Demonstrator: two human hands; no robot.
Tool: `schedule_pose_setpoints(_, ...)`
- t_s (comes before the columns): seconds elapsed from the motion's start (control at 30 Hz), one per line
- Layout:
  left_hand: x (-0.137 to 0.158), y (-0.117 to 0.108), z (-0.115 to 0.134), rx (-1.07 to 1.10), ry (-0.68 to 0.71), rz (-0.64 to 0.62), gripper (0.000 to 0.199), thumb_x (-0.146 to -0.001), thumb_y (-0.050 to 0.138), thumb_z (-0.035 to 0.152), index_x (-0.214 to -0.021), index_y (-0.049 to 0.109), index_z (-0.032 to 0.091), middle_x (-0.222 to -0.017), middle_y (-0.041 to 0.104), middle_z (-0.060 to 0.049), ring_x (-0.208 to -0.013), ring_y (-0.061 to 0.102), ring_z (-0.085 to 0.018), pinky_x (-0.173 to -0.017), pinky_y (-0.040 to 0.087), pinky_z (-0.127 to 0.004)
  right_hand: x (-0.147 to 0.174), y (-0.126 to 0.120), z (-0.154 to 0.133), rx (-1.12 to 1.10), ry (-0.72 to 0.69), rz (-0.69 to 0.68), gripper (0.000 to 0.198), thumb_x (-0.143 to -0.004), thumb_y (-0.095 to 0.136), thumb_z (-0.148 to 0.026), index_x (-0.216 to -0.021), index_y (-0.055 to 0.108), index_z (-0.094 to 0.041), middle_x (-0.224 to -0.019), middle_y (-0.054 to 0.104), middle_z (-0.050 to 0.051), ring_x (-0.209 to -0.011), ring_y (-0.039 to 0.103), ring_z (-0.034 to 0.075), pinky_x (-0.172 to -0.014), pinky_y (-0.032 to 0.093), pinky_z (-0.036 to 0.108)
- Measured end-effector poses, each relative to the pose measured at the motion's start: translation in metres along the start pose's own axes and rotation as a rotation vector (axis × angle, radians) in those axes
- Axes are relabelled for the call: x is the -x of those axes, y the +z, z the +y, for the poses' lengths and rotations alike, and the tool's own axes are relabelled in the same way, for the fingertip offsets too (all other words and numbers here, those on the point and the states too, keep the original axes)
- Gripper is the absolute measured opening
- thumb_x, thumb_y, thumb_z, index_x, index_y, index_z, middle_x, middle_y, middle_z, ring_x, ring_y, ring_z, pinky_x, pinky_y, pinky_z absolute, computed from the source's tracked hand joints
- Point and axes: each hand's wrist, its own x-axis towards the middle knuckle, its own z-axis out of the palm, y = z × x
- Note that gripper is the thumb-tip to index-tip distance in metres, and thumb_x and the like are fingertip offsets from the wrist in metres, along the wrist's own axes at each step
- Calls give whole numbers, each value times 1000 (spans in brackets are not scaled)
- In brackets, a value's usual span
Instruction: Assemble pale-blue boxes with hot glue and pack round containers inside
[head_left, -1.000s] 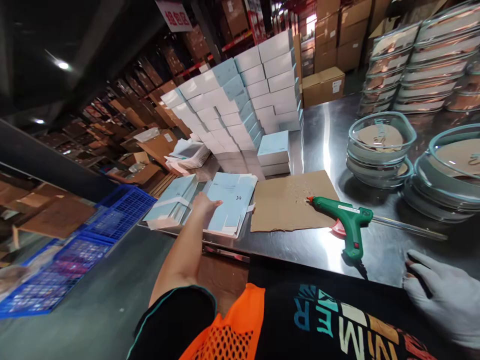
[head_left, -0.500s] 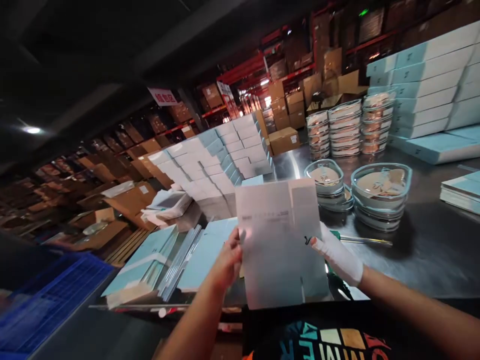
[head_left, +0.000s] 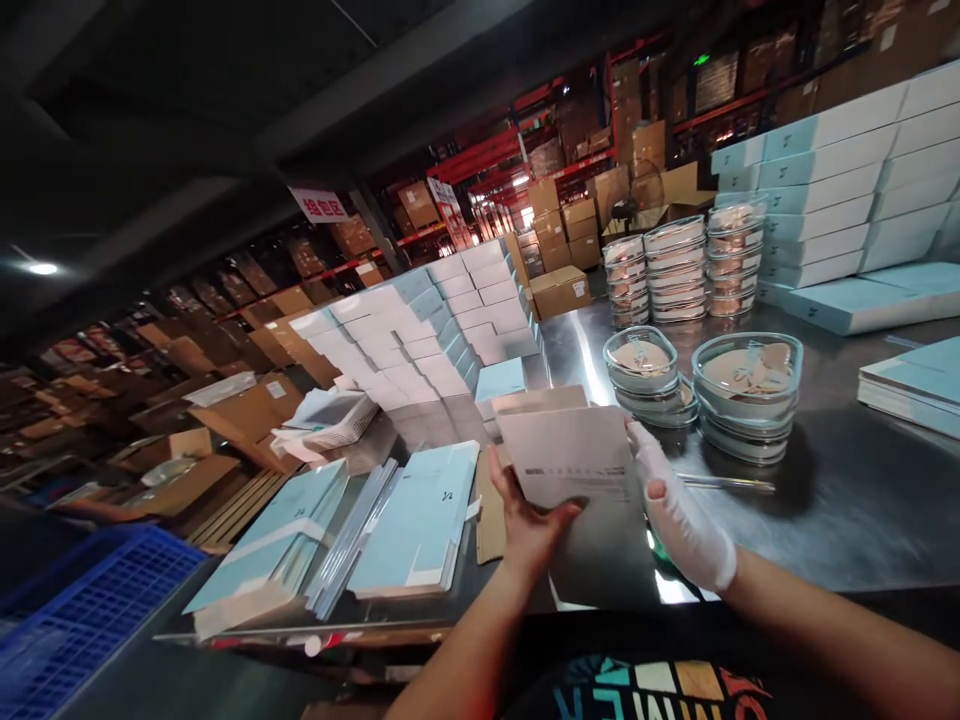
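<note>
Carton (head_left: pixel 592 455) is folded part-open and raised above the near side of the metal surface (head_left: pixel 840 500), between the two hands. Left hand (head_left: pixel 529 525), bare: fingers grasp the carton at its left edge, thumb laid across the printed face. Right hand (head_left: pixel 686 525), gloved: placed along the right edge; whether its fingers grip cannot be told. Cardboard (head_left: pixel 491 510) lies just left of the carton, partly hidden. Further left, in order: blue stack (head_left: pixel 416 520), clear sticks (head_left: pixel 352 540), banded stack (head_left: pixel 262 545). Glass dishes (head_left: pixel 746 400) stand to the right, beyond the gloved hand. White boxes (head_left: pixel 420 330) are piled at the far left of the surface.
</note>
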Motion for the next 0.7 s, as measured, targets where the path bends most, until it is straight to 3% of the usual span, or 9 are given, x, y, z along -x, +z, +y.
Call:
schedule_pose_setpoints(0.07, -2, -7, -8, 52, 47, -63, 131, -59, 98, 66, -165, 32, 28, -176, 34, -22, -146, 59, -40, -111, 58, -46, -5, -2, -9, 23, 8, -24, 104, -86, 66, -91, -165, 50, -25, -158, 62, 17, -148, 58, 36, -125, 49, 52)
schedule_pose_setpoints(0.17, -3, -27, -18, 229, 121, -223, 109, -72, 88, 75, -159, 40, 30, -155, 57, -18, -126, 70, -35, -99, 62, -45, -13, 2, -23, 1, 49, -9, 96, -84, 71, -90, -153, 62, -23, -144, 71, 16, -134, 68, 35, -117, 55, 49)
schedule_pose_setpoints(0.23, -4, -43, -21, 222, 187, -276, 90, -75, 89, 71, -146, 52, 30, -139, 66, -15, -113, 72, -32, -91, 62, -44, -18, 9, -28, -40, 83, 26, 89, -83, 70, -92, -139, 71, -23, -134, 76, 13, -127, 71, 35, -112, 59, 46)
schedule_pose_setpoints(0.37, -10, -62, -11, 83, 333, -204, 72, -72, 95, 63, -128, 68, 27, -128, 67, -14, -124, 65, -38, -101, 59, -51, -24, 26, -25, -72, 126, 88, 75, -83, 73, -85, -121, 76, -20, -119, 80, 12, -115, 74, 34, -103, 61, 44)
schedule_pose_setpoints(0.47, -10, -64, -3, -29, 402, -154, 56, -77, 93, 60, -116, 75, 23, -120, 68, -14, -122, 66, -38, -104, 57, -51, -27, 36, -13, 74, 139, 178, 48, -88, 73, -63, -110, 75, -20, -104, 80, 9, -102, 73, 30, -96, 62, 44)
schedule_pose_setpoints(0.53, -6, -62, -2, -11, 471, -48, 63, -78, 92, 63, -121, 72, 23, -129, 65, -15, -128, 65, -38, -106, 56, -49, -27, 43, -6, 185, 69, 274, 38, -86, 71, -46, -115, 72, -21, -108, 78, 8, -104, 72, 29, -99, 60, 44)
schedule_pose_setpoints(0.6, 1, -60, -6, 61, 532, 46, 77, -78, 91, 67, -139, 64, 27, -143, 61, -16, -137, 61, -37, -109, 54, -48, -26, 48, -3, 222, -36, 328, 49, -85, 68, -36, -132, 66, -23, -123, 75, 9, -115, 71, 27, -108, 56, 44)
schedule_pose_setpoints(0.7, 7, -63, -14, 26, 615, 1, 73, -81, 91, 62, -142, 64, 31, -139, 65, -12, -139, 60, -34, -113, 52, -46, -27, 44, -4, 188, -123, 248, 58, -93, 60, -32, -150, 55, -26, -145, 69, 11, -130, 67, 25, -114, 53, 42)
